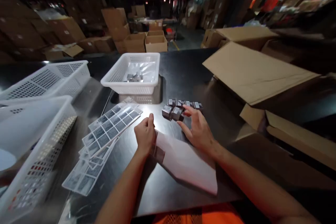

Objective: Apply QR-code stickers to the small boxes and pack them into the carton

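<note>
My left hand (145, 134) is closed in a fist with the thumb up, at the upper left corner of a pale sheet (190, 162). A dark square patch shows at the sheet's left end, and the sheet bends down to the right. My right hand (198, 127) is over the sheet's far side, thumb and fingers spread. Its fingertips are at a small dark box (177, 112); whether they press on it I cannot tell. Another small box (167, 111) stands left of it, with a row of several similar boxes (181, 103) behind.
Sheets of square grey labels (111, 126) lie overlapping at left on the metal table (181, 77). A white basket (130, 87) holding a clear bag and small silvery pieces stands behind them. More white baskets (63, 105) are far left. An open cardboard box (257, 73) flanks the right.
</note>
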### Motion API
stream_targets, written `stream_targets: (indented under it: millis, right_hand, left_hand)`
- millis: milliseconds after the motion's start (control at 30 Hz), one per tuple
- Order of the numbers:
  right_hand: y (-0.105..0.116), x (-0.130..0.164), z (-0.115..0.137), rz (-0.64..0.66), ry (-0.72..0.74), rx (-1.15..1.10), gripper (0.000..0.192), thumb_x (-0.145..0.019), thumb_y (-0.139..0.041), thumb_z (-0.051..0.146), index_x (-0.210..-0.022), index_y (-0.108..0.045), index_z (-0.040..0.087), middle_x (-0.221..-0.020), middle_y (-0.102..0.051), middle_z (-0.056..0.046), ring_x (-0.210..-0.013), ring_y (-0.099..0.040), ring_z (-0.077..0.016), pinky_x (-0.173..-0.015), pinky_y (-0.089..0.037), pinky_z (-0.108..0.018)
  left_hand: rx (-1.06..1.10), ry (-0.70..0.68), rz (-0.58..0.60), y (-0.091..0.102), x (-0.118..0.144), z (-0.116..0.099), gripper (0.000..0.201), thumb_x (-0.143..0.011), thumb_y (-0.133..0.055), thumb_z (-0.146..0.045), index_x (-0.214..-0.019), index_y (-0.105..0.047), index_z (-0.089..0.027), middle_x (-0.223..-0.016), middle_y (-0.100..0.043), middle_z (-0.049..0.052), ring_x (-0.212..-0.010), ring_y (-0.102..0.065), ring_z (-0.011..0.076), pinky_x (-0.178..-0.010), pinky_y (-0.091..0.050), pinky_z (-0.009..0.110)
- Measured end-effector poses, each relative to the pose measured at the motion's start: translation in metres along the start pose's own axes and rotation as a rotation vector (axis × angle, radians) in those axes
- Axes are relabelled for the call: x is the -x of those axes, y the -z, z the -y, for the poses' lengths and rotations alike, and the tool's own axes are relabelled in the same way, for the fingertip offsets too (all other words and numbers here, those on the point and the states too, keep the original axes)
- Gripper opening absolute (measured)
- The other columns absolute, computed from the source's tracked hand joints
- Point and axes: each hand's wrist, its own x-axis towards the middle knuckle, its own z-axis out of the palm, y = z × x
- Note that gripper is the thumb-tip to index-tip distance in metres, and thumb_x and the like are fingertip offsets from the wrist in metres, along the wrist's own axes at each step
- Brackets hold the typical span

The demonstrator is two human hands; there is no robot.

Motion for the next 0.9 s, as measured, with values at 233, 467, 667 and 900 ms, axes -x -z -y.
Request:
stream_targets:
  millis: [233,467,667,900]
  right_hand:
    - [-0.031,-0.030,-0.031,0.138,-0.177,0.095,0.071,-0.082,-0.075,0.020,-0.146,-0.045,0.017,-0.099,-0.070,-0.013,-0.095,-0.067,-0.0339,-0.088,-0.055,-0.050]
    - [-0.009,-0.001,-0.039,0.078,-0.426,-0.534,0.108,-0.069,-0.086,0.031,-0.148,-0.013,0.031,-0.101,-0.061,0.002,-0.094,-0.068,-0.0203,-0.088,-0.061,-0.039]
    - [0.012,0.005,-0.031,0.088,-0.605,-1.185,0.113,-0.057,-0.095,0.033,-0.141,-0.021,0.043,-0.114,-0.064,0.002,-0.101,-0.070,-0.0186,-0.090,-0.061,-0.041]
    - [0.011,0.008,-0.030,0.154,-0.699,-1.231,0.106,-0.059,-0.094,0.044,-0.138,-0.024,0.043,-0.104,-0.065,0.005,-0.095,-0.070,-0.0168,-0.086,-0.060,-0.036]
  left_hand:
    - [0.079,-0.234,0.132,0.001,0.016,-0.007,0.053,-0.095,-0.031,-0.053,-0.061,-0.060,-0.025,-0.047,-0.052,0.000,-0.046,-0.052,0.0161,-0.053,-0.039,0.029]
    - [0.021,-0.209,0.190,0.002,0.021,-0.011,0.034,-0.089,-0.053,-0.048,-0.067,-0.062,-0.024,-0.045,-0.050,-0.005,-0.043,-0.047,0.0119,-0.054,-0.036,0.026]
    - [-0.046,-0.329,0.348,0.000,0.028,-0.014,0.039,-0.082,-0.061,-0.039,-0.116,-0.069,-0.022,-0.064,-0.067,-0.006,-0.037,-0.046,0.0066,-0.051,-0.039,0.022]
    - [-0.128,-0.584,0.319,-0.002,0.031,-0.007,0.052,-0.085,-0.066,-0.034,-0.134,-0.058,-0.020,-0.084,-0.074,-0.003,-0.037,-0.045,0.0034,-0.046,-0.037,0.021]
